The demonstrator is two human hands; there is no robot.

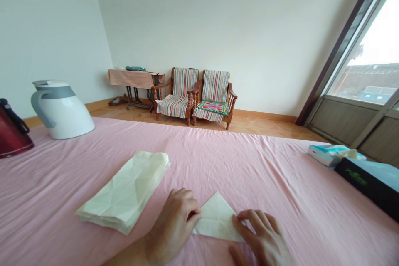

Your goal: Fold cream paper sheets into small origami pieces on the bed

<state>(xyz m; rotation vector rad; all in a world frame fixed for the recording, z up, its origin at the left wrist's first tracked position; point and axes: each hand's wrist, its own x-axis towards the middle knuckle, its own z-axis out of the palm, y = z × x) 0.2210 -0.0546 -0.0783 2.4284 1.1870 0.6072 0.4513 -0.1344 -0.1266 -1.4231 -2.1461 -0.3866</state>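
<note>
A folded sheet of pale paper [218, 218] lies on the pink cloth in front of me, its upper end coming to a point. My left hand [176, 220] pinches the paper's left edge between thumb and curled fingers. At the right edge, my right hand [262, 232] grips the paper with thumb and index finger, the other fingers bent. To the left of my left hand rests a stack of creased pale paper sheets [126, 191], which neither hand touches. The paper's lower corners are partly hidden by my hands.
The pink cloth [249, 166] is wrinkled. At the left stand a white and grey jug [67, 112] and a red flask [12, 133]. A tissue pack [327, 153] and a black box [364, 178] lie at the right. Beyond are two wooden armchairs [215, 91] and a cloth-covered stand [131, 78].
</note>
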